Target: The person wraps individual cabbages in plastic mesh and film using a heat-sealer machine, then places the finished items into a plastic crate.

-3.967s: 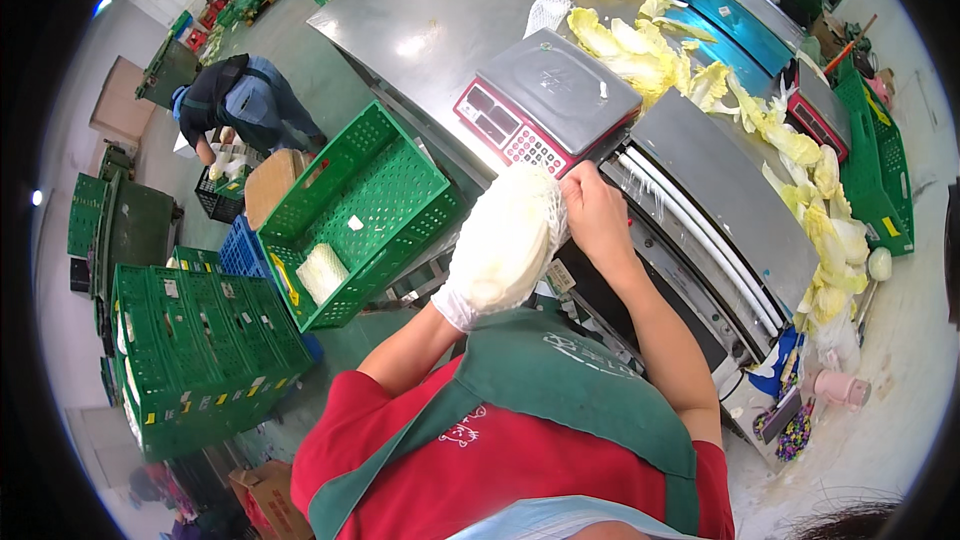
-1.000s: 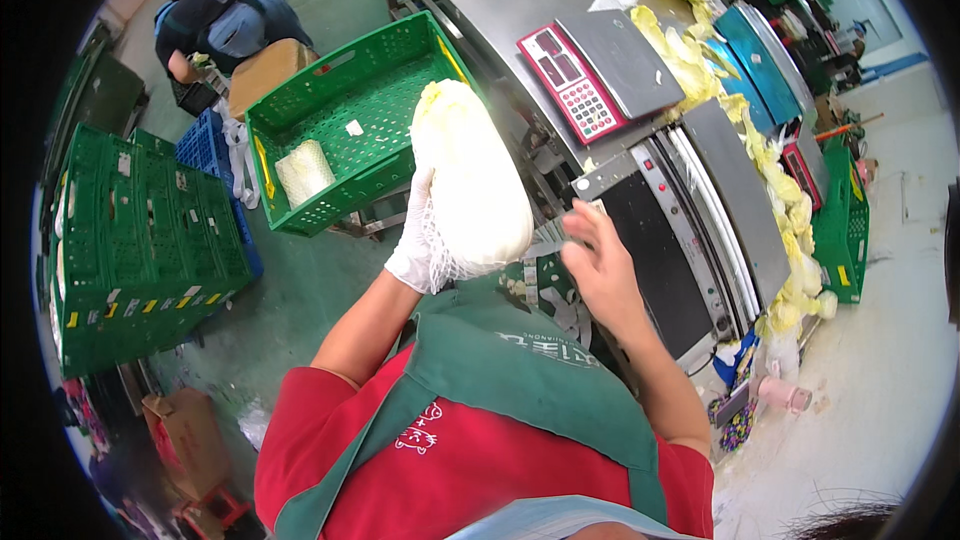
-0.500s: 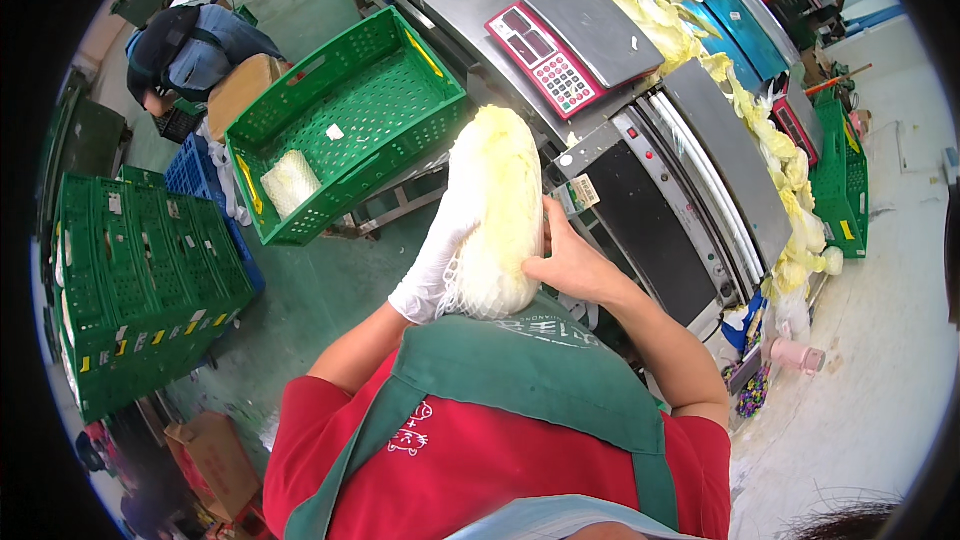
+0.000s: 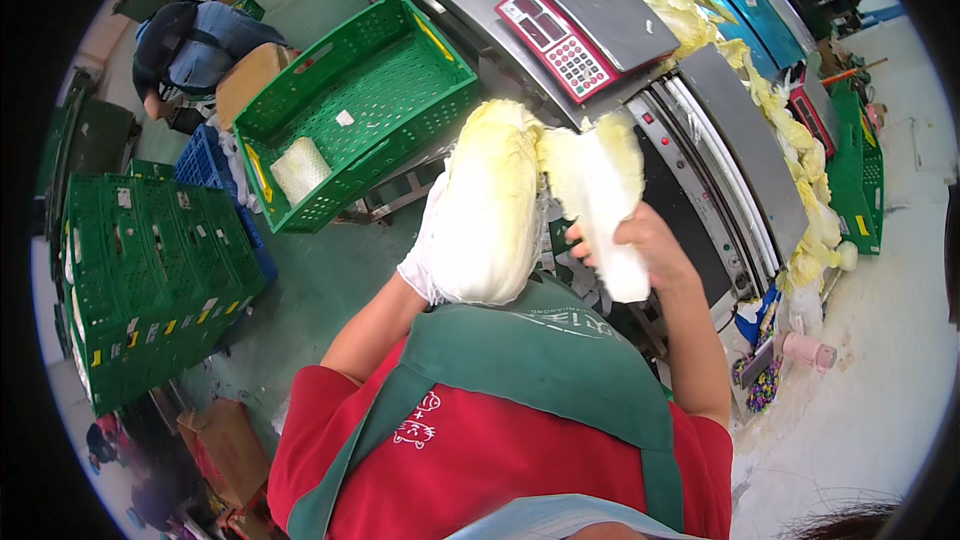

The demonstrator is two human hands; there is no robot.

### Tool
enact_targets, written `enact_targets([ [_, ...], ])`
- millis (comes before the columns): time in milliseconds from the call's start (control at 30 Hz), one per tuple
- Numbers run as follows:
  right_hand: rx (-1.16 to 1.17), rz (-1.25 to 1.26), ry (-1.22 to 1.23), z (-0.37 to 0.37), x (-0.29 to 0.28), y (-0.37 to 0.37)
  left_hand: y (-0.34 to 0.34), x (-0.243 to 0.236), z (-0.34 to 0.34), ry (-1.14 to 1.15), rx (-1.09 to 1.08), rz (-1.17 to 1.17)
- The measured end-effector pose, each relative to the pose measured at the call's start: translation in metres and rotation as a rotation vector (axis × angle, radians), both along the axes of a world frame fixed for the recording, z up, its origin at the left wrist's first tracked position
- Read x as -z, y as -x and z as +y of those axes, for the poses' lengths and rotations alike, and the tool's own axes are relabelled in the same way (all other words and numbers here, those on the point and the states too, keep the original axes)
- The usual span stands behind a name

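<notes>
A pale yellow napa cabbage (image 4: 488,210) stands upright in front of my apron, leafy end away from me. My left hand (image 4: 428,255), in a white glove, grips it along its left side; the fingers are mostly hidden behind it. Bare, my right hand (image 4: 640,245) pinches a loose cabbage leaf (image 4: 600,185) by its thick white stem, to the right of the head. The leaf's frilly yellow top still lies against the upper part of the cabbage; whether it is attached there I cannot tell.
A green crate (image 4: 360,110) with one net-wrapped cabbage (image 4: 300,171) stands ahead to the left. Right of it, the steel table bears a red-and-grey scale (image 4: 590,30), a wrapping machine (image 4: 690,170) and a row of stripped leaves (image 4: 790,160). Stacked green crates (image 4: 150,270) stand far left; a person (image 4: 205,45) bends beyond.
My right hand has pulled an outer leaf away from the cabbage, moving right with it. The cabbage has turned in my left hand. The white netting near its base no longer shows.
</notes>
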State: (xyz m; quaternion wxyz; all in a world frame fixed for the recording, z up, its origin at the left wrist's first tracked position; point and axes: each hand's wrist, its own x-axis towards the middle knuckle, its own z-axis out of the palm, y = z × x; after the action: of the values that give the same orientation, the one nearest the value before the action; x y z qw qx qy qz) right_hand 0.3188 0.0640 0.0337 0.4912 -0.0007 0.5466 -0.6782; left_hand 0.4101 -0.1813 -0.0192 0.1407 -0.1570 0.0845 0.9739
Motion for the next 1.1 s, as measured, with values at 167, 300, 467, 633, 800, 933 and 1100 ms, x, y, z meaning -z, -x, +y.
enact_targets([
  [167, 0.241, 0.157, 0.062, 0.022, 0.000, 0.016, 0.001, 0.001, -0.010, 0.023, -0.020, -0.009],
  [300, 0.588, 0.333, 0.031, 0.031, -0.024, 0.033, -0.003, 0.002, -0.015, -0.025, -0.040, 0.015],
  [467, 0.261, 0.499, -0.086, -0.012, -0.017, 0.022, -0.001, 0.008, -0.015, 0.048, -0.004, 0.016],
  [633, -0.127, 1.549, -0.230, -0.067, -0.011, 0.038, 0.002, 0.002, -0.007, 0.053, 0.116, 0.084],
  [800, -0.415, 1.494, -0.441, -0.072, -0.027, 0.064, -0.006, -0.008, -0.013, 0.096, 0.173, -0.013],
  [933, -0.371, 1.402, -0.201, -0.074, -0.021, 0.061, -0.003, 0.004, -0.014, 0.117, 0.145, -0.003],
  [1100, -0.582, 1.420, -0.471, -0.086, -0.029, 0.063, -0.005, 0.008, -0.014, 0.184, 0.124, 0.011],
])
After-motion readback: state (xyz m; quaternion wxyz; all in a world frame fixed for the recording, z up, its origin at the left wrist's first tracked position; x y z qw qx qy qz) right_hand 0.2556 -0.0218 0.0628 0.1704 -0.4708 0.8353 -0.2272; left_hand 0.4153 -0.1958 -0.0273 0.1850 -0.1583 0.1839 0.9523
